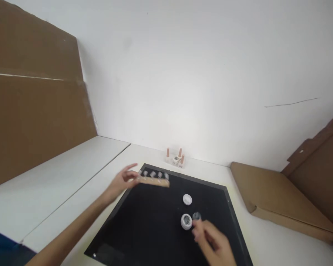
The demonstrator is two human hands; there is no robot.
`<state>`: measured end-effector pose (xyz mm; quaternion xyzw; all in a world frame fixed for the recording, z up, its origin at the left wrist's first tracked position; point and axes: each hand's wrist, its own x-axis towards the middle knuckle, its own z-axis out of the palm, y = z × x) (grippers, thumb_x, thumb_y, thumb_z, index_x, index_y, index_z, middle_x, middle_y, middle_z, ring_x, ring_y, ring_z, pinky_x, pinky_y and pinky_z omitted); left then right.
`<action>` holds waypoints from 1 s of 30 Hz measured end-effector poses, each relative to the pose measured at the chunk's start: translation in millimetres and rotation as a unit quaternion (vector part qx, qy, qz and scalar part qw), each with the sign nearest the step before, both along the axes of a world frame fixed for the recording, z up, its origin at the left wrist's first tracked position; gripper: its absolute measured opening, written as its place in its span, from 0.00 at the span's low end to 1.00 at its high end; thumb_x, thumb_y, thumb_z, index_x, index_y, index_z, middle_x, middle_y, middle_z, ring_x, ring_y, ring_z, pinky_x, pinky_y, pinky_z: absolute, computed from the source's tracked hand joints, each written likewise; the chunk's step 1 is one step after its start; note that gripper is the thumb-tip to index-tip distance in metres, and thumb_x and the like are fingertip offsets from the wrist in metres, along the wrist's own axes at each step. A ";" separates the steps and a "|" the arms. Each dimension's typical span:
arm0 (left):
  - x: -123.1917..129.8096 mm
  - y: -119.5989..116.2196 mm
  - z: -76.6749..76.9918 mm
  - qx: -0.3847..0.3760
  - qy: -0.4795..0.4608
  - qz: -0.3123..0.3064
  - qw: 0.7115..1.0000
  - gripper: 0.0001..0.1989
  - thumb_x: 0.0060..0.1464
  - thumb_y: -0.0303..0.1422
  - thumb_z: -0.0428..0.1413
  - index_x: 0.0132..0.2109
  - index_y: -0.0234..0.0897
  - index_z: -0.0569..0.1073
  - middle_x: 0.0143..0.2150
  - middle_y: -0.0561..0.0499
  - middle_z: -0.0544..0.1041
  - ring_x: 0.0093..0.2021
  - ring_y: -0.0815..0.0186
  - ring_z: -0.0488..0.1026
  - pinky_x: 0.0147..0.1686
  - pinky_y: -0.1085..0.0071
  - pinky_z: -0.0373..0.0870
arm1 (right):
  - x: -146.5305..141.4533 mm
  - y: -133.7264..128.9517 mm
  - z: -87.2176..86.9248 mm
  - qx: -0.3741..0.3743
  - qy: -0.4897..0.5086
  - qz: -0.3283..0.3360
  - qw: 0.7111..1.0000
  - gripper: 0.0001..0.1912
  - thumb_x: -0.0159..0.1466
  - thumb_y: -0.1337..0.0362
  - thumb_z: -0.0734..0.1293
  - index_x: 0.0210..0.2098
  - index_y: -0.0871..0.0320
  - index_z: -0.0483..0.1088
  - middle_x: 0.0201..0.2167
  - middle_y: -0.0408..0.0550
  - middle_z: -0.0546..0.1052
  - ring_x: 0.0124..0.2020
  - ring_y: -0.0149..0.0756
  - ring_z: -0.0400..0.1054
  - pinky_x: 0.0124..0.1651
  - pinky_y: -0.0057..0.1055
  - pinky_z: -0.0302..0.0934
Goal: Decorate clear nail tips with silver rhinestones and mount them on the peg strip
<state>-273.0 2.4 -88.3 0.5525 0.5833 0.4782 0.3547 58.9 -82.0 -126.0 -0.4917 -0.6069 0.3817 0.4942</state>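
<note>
My left hand (124,180) pinches the left end of a light wood-coloured bar (155,181), raised over the black mat. Several small pale pieces (152,174) stand along its top; they look like nail tips but are blurred. My right hand (213,242) is closed at the fingertips around a small clear greyish disc (196,216), just right of a white jar. That jar (186,221) is uncapped, with something grey and glittery inside. Behind it on the mat lies a round white lid (187,199).
The black mat (150,218) covers part of the white table (72,173). At the wall stands a clear holder (175,159) with several pink-capped bottles. A flat cardboard box (269,188) lies at the right, and a tall cardboard panel (36,99) rises at the left.
</note>
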 end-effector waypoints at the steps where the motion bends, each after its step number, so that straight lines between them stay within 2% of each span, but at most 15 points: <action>1: 29.3 -3.4 -3.5 0.001 -0.017 -0.059 0.998 0.33 0.48 0.33 0.66 0.60 0.33 0.65 0.36 0.51 0.80 0.40 0.60 0.77 0.45 0.61 0.75 | 17.0 14.2 2.9 -0.009 0.009 -0.017 1.000 0.23 0.60 0.43 0.67 0.32 0.58 0.78 0.28 0.47 0.78 0.28 0.36 0.71 0.32 0.29 0.66; 3: 85.5 -13.9 -11.2 0.003 -0.041 -0.164 0.986 0.35 0.43 0.31 0.67 0.58 0.35 0.66 0.36 0.52 0.80 0.39 0.61 0.78 0.46 0.62 0.73 | 48.9 41.3 5.7 -0.031 0.025 -0.045 0.998 0.23 0.59 0.45 0.68 0.37 0.60 0.77 0.29 0.47 0.78 0.27 0.35 0.71 0.32 0.31 0.67; 5: 133.6 -25.4 -20.4 0.004 -0.052 -0.239 0.970 0.35 0.41 0.27 0.66 0.58 0.35 0.66 0.35 0.53 0.81 0.40 0.63 0.78 0.49 0.63 0.71 | 76.2 63.7 3.5 -0.050 0.039 -0.068 0.996 0.19 0.64 0.50 0.67 0.38 0.62 0.75 0.28 0.45 0.76 0.26 0.31 0.69 0.32 0.31 0.68; 7: 170.1 -34.4 -31.5 0.000 -0.049 -0.284 0.958 0.34 0.41 0.25 0.64 0.57 0.36 0.66 0.37 0.51 0.81 0.40 0.64 0.77 0.48 0.65 0.70 | 98.1 79.2 -2.2 -0.070 0.047 -0.087 0.993 0.14 0.68 0.56 0.65 0.43 0.62 0.71 0.35 0.45 0.76 0.31 0.31 0.72 0.35 0.32 0.70; 10: 202.7 -40.3 -49.9 0.003 -0.019 -0.300 0.954 0.32 0.40 0.22 0.62 0.55 0.36 0.66 0.36 0.51 0.81 0.40 0.63 0.75 0.48 0.65 0.69 | 121.6 90.5 -11.3 -0.104 0.050 -0.100 0.988 0.15 0.68 0.58 0.65 0.49 0.61 0.69 0.45 0.49 0.75 0.40 0.36 0.73 0.41 0.38 0.71; 14: 216.0 -41.2 -65.8 0.021 0.039 -0.285 0.957 0.29 0.40 0.21 0.58 0.52 0.38 0.65 0.37 0.51 0.81 0.39 0.63 0.74 0.44 0.66 0.68 | 135.6 92.9 -16.4 -0.125 0.043 -0.088 0.987 0.16 0.68 0.58 0.65 0.51 0.60 0.68 0.48 0.50 0.74 0.43 0.39 0.73 0.44 0.41 0.71; 20: 214.8 -48.9 -65.1 0.063 0.117 -0.286 0.949 0.18 0.45 0.24 0.55 0.46 0.40 0.69 0.41 0.48 0.80 0.41 0.62 0.74 0.44 0.67 0.69 | 138.2 88.3 -15.4 -0.121 0.031 -0.059 0.990 0.15 0.68 0.58 0.65 0.50 0.60 0.69 0.47 0.49 0.75 0.43 0.38 0.73 0.44 0.40 0.71; 24: 214.0 -54.3 -68.1 0.064 0.156 -0.283 0.944 0.20 0.47 0.24 0.56 0.49 0.40 0.68 0.42 0.47 0.81 0.42 0.59 0.74 0.45 0.65 0.70 | 143.2 86.6 -14.6 -0.122 0.021 -0.057 0.991 0.15 0.68 0.58 0.65 0.49 0.60 0.69 0.46 0.49 0.75 0.42 0.38 0.73 0.43 0.39 0.71; 27: 212.1 -59.0 -70.9 0.057 0.179 -0.274 0.943 0.22 0.46 0.22 0.56 0.50 0.41 0.68 0.40 0.48 0.81 0.43 0.57 0.74 0.51 0.59 0.67 | 146.9 85.7 -13.1 -0.120 0.016 -0.059 0.991 0.15 0.68 0.58 0.65 0.49 0.61 0.69 0.46 0.49 0.75 0.41 0.37 0.73 0.42 0.39 0.71; 30: 207.7 -62.6 -69.6 0.056 0.191 -0.262 0.944 0.21 0.43 0.20 0.55 0.46 0.41 0.69 0.39 0.50 0.79 0.42 0.58 0.74 0.50 0.59 0.67 | 147.9 83.9 -10.6 -0.119 0.009 -0.054 0.991 0.15 0.68 0.58 0.65 0.49 0.61 0.70 0.46 0.49 0.75 0.41 0.37 0.73 0.42 0.39 0.71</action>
